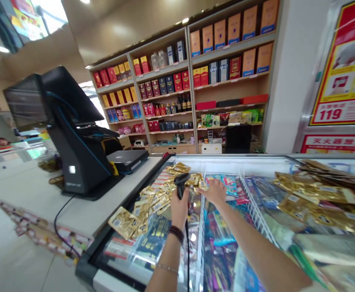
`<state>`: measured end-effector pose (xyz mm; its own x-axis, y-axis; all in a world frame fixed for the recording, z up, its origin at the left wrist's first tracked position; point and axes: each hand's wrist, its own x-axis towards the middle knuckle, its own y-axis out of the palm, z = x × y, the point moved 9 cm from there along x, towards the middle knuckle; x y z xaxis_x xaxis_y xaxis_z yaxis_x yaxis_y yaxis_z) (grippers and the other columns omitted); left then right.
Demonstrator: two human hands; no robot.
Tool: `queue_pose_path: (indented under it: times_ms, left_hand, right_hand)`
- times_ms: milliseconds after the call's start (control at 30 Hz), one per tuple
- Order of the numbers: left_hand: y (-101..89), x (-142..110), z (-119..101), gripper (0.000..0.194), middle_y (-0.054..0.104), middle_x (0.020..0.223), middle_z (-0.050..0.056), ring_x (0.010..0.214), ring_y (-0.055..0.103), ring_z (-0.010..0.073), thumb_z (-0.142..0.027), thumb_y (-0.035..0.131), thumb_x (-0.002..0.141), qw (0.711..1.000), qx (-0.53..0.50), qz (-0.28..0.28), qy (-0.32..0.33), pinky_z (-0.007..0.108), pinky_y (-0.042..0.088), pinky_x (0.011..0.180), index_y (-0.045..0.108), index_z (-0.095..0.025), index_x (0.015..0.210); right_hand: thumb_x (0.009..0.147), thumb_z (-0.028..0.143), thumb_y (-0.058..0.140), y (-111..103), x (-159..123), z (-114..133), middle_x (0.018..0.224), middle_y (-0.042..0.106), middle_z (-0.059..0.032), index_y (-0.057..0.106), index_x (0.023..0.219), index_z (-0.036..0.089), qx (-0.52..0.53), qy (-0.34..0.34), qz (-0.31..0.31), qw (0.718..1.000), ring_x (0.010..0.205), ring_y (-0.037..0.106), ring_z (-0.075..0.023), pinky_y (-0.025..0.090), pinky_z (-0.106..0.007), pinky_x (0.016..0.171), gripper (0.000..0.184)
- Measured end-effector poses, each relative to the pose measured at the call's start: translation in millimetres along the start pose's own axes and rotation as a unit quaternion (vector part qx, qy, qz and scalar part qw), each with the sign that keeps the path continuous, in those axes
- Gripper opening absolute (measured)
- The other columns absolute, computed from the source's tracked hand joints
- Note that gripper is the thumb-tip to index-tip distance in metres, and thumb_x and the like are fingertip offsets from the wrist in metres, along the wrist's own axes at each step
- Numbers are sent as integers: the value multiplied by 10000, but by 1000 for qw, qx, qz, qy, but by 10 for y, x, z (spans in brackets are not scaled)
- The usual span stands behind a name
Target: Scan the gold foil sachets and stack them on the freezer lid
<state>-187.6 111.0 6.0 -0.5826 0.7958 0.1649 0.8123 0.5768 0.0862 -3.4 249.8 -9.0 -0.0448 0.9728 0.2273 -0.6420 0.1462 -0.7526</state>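
Observation:
My left hand [179, 210] is shut around the grip of a black handheld barcode scanner [181, 182], whose cable [187, 259] hangs down past my wrist. My right hand [214, 192] lies palm down, its fingers reaching over gold foil sachets [177, 190] scattered on the glass lid of a chest freezer [226, 160]. Colourful packets show through the glass under both hands. A larger heap of gold packets [314, 198] lies further right, beyond my right hand.
A black point-of-sale terminal [74, 138] and a silver laptop [128, 160] stand on the white checkout counter [43, 190] to my left. Wooden shelves of boxed liquor [177, 81] rise behind the freezer. A red and yellow poster [344, 73] hangs at right.

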Motion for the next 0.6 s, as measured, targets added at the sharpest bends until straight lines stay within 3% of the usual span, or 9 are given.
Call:
queue_pose_path:
  times_ms: [167, 300, 433, 600]
  left_hand:
    - [159, -120, -56, 389, 541, 545, -78, 398, 521, 131, -538, 823, 901, 999, 29, 35, 2, 240, 356, 435, 562, -259, 827]
    - [230, -226, -92, 355, 523, 537, -86, 395, 519, 128, -499, 812, 919, 998, 26, 63, -11, 236, 336, 428, 565, -257, 839]
    - [361, -354, -86, 394, 513, 543, -92, 408, 505, 119, -561, 823, 900, 996, -12, 91, -11, 228, 345, 434, 580, -251, 877]
    - [787, -673, -44, 501, 524, 579, -90, 382, 464, 95, -660, 869, 830, 983, -35, 179, -23, 233, 314, 411, 584, -249, 869]
  right_hand:
    - [843, 315, 862, -163, 27, -204, 1379, 793, -221, 822, 1119, 170, 62, -2, -23, 998, 1432, 671, -427, 460, -513, 1255, 315]
    - [862, 308, 729, -430, -67, -532, 1059, 854, -161, 764, 1012, 222, 156, 25, -68, 985, 1180, 801, -426, 589, -571, 1102, 176]
    - [871, 415, 687, -684, -293, -942, 790, 808, -71, 715, 995, 283, 278, 51, -101, 954, 937, 842, -393, 681, -594, 943, 184]
    - [751, 558, 841, -976, -582, -1350, 810, 819, -49, 698, 952, 307, 431, 41, -79, 898, 845, 856, -371, 739, -624, 810, 352]
